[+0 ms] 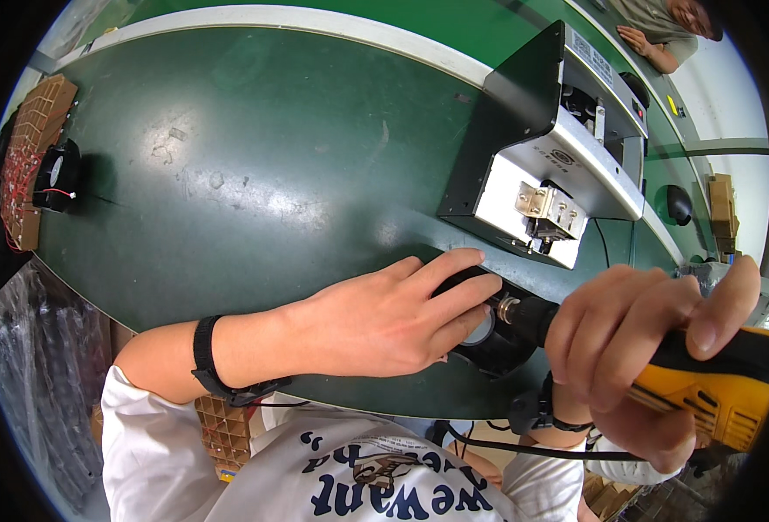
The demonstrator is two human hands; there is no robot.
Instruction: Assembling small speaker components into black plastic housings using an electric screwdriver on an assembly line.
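Down at 4 o'clock on the green bench (228,113) sits a black fan (506,352), left hand (402,322) laid over it, fingers a bit apart, probably so it won't spin under the tool. Can't tell if the thumb's clamping underneath. Right hand (632,335) has its fingers wrapped tight round a yellow driver (711,387), nose aimed left at the fan's edge, likely to keep it lined up; bit contact is hidden. Machine (523,113) stands at 2 o'clock, I'd guess for easy reach. Crate (40,117) at 9–10, another fan (56,178) against it.
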